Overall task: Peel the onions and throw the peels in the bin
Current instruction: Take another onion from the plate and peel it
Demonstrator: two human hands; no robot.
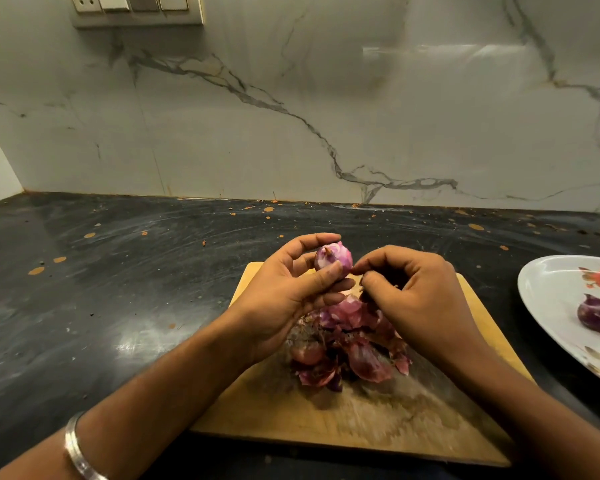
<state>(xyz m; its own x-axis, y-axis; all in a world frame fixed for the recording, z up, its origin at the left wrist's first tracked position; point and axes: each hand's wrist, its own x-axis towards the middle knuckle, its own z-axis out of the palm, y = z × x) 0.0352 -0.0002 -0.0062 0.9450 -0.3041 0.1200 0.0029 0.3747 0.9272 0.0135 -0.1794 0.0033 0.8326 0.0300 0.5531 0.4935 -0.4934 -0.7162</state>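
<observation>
The small, round, half-peeled purple onion (333,257) looks light, firm and slippery; the left hand (284,299) fingers curl around it, while the right hand (409,292) fingers pinch its thin, brittle skin at the edge.

1. onion (333,258): small, pinkish-purple with pale patches, mostly stripped, held above the far end of the cutting board (361,420).
2. peels (347,344): a loose heap of dry reddish-purple skins lying on the middle of the board.
3. peeled onion (598,314): dark purple, glossy, resting on the white plate (548,289) well to the right.
</observation>
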